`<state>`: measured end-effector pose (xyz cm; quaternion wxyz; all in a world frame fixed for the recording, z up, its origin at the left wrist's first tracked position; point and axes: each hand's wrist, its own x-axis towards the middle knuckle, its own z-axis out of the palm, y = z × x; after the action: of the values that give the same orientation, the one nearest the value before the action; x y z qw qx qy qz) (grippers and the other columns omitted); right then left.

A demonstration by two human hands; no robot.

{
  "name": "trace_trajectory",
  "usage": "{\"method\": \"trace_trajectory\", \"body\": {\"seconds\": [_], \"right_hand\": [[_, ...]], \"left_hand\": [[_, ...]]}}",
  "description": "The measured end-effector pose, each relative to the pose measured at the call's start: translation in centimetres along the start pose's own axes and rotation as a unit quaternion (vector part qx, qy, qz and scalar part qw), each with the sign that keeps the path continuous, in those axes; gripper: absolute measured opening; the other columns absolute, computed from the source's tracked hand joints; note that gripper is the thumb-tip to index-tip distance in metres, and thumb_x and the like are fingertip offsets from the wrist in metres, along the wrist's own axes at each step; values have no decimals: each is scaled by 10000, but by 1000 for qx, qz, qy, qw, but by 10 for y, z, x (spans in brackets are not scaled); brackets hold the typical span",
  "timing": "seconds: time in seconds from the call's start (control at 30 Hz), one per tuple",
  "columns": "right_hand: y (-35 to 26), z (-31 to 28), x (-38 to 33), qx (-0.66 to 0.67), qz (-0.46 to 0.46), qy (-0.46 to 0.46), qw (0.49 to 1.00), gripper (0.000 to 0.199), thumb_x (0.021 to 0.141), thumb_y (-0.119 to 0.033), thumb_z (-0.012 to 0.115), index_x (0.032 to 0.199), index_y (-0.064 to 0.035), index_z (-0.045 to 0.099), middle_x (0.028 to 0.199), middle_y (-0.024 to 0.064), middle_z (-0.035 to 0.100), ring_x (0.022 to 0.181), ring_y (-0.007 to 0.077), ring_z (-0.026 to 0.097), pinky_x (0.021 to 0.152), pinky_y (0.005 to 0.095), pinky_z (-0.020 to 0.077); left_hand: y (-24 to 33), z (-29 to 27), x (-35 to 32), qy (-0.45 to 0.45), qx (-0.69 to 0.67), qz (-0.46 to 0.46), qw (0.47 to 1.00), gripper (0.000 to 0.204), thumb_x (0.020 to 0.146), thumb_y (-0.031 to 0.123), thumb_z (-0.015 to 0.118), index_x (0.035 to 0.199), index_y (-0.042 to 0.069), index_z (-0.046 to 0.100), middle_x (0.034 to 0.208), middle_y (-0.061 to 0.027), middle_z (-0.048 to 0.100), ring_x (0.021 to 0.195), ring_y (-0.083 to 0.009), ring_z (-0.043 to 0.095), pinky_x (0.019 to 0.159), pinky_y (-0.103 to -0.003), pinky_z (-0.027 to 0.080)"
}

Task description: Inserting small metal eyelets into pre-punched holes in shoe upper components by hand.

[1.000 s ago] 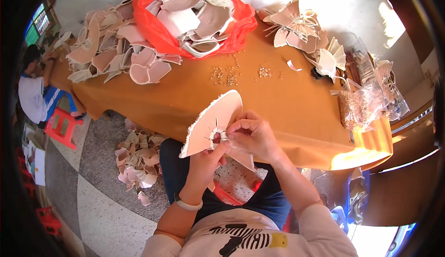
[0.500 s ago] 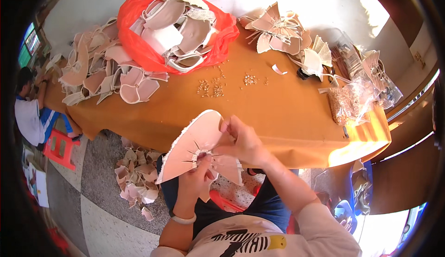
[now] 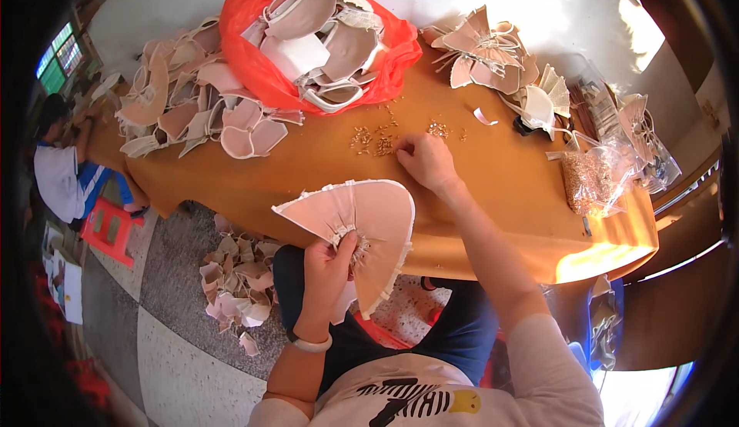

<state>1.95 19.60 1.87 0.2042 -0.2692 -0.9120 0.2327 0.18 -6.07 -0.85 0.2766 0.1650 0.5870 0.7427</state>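
My left hand (image 3: 325, 271) grips a fan-shaped bundle of pink bra cups (image 3: 382, 218) with pale edging, held over my lap at the table's front edge. Its thumb presses on the gathered centre, where the fabric puckers. My right hand (image 3: 428, 162) is down on the orange-brown tabletop, beside loose heaps of tiny gold-coloured pieces (image 3: 362, 141). The fingers of that hand are bent together at the tips; whatever they may pinch is too small to make out.
A red plastic bag (image 3: 245, 19) full of bra cups stands at the back, with a heap of cups (image 3: 254, 131) to its left. More bundles (image 3: 481, 50) and a clear bag of gold pieces (image 3: 585, 181) lie right. A person (image 3: 61, 173) sits far left.
My right hand has left the bra cups and reached forward to the gold pieces on the table. The bundle has turned in my left hand, its fan now facing right.
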Motion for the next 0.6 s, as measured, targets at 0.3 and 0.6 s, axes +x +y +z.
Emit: {"method": "trace_trajectory", "body": {"seconds": [0.3,0.6], "right_hand": [[-1,2,6,24,14,-13,1000,190,796,-197,725,942,-80,759,800,136,716,743,258,688,724,366,546],[-16,-25,-39,263,-1,-51,963,113,819,-96,725,905,-22,716,796,73,706,721,141,661,677,281,532]], "left_hand": [[-9,-4,12,32,80,-40,995,211,937,159,655,1022,-33,678,806,-4,681,658,-31,572,558,-217,452],[-24,-1,29,21,90,37,995,200,889,115,706,1022,-35,694,849,-9,696,714,-37,591,627,-213,475]]}}
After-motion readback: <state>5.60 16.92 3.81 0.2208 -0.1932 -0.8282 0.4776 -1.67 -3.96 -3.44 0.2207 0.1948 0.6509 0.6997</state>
